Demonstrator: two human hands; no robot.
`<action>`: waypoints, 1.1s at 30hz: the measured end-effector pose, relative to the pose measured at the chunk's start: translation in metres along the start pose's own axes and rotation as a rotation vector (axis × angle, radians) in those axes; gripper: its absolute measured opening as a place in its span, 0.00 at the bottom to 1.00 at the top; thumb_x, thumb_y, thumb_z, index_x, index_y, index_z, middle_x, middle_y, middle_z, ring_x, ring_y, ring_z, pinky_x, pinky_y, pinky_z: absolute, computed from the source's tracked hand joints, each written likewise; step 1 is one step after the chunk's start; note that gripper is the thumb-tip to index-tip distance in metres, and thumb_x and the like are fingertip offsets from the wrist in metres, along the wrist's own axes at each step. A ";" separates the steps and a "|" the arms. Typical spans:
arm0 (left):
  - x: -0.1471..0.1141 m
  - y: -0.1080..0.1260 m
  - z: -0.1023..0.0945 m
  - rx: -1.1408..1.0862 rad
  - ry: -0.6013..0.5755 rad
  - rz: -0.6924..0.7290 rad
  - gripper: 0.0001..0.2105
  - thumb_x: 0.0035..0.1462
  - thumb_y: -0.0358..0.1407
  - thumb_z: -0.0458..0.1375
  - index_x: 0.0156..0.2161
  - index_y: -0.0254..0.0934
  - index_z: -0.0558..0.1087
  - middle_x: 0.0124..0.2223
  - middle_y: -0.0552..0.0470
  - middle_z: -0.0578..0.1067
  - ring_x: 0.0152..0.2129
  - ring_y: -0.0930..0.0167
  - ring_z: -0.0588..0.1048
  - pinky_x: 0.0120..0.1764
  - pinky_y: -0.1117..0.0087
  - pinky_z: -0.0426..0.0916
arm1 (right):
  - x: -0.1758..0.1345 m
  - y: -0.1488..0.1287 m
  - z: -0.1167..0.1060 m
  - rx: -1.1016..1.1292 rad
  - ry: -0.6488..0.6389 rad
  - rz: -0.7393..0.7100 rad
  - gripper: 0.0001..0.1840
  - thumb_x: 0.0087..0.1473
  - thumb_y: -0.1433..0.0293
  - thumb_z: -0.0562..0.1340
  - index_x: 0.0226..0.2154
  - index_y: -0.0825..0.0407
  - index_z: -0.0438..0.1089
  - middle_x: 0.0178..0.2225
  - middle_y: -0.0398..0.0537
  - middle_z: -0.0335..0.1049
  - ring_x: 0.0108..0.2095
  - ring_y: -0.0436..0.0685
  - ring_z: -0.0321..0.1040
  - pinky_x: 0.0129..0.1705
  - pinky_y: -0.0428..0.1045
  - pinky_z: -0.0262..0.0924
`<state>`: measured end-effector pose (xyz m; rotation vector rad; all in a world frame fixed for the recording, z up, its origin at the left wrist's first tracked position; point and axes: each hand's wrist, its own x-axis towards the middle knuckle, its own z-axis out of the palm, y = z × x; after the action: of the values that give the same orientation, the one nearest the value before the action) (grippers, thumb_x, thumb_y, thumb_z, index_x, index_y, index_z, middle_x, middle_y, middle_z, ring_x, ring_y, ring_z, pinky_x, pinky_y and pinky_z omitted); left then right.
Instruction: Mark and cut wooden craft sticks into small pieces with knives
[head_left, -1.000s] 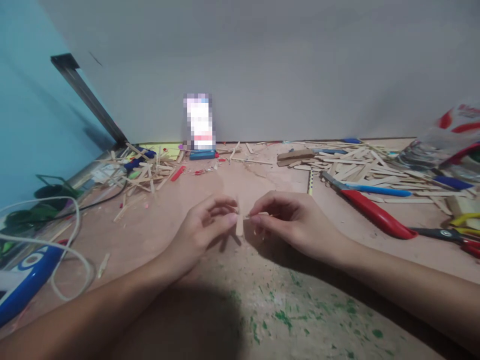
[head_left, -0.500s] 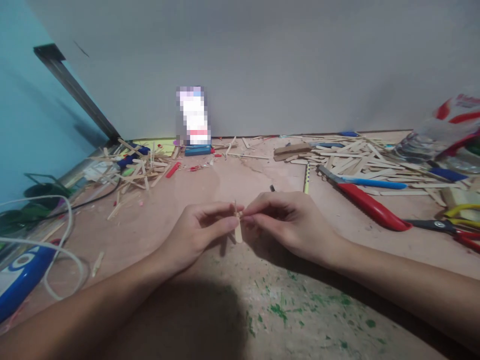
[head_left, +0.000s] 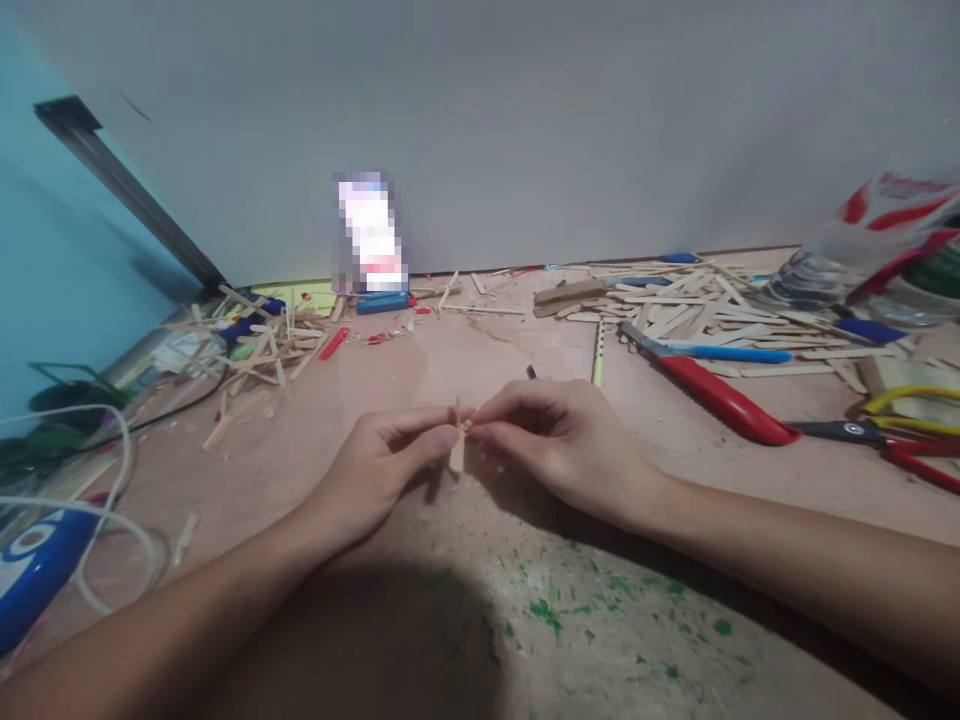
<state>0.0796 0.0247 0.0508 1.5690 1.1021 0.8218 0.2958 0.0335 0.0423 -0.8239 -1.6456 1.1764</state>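
Between the thumb and fingers of my left hand (head_left: 367, 465) is a wooden craft stick (head_left: 457, 460), its rounded end pointing toward me. My right hand (head_left: 566, 430) is closed in a pinch against the stick's right side. Small pale bits show at those fingertips, too small to make out. Both hands hover close together over the middle of the table (head_left: 420, 620). A short dark tip (head_left: 532, 372) sticks out behind my right hand; the rest of it is hidden.
Craft sticks lie heaped at the back right (head_left: 697, 310) and back left (head_left: 277, 345). A red-handled saw (head_left: 727, 400), scissors (head_left: 855, 430) and a plastic bottle (head_left: 810, 270) are on the right. A phone (head_left: 373, 235) leans on the wall. White cable (head_left: 124, 470) loops at left.
The whole scene has shifted slightly left in view as the camera turned. Both hands keep nearly the same grip around the craft stick.
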 end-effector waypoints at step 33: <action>-0.004 0.001 0.005 0.105 0.262 0.217 0.02 0.56 0.35 0.72 0.34 0.42 0.87 0.39 0.49 0.86 0.36 0.67 0.83 0.40 0.70 0.78 | 0.001 0.000 0.001 0.109 0.042 0.093 0.04 0.56 0.71 0.70 0.31 0.53 0.82 0.27 0.45 0.82 0.27 0.53 0.79 0.31 0.46 0.73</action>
<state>0.0832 0.0189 0.0504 1.7241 1.1888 1.1572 0.2945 0.0340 0.0420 -0.8574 -1.5092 1.2926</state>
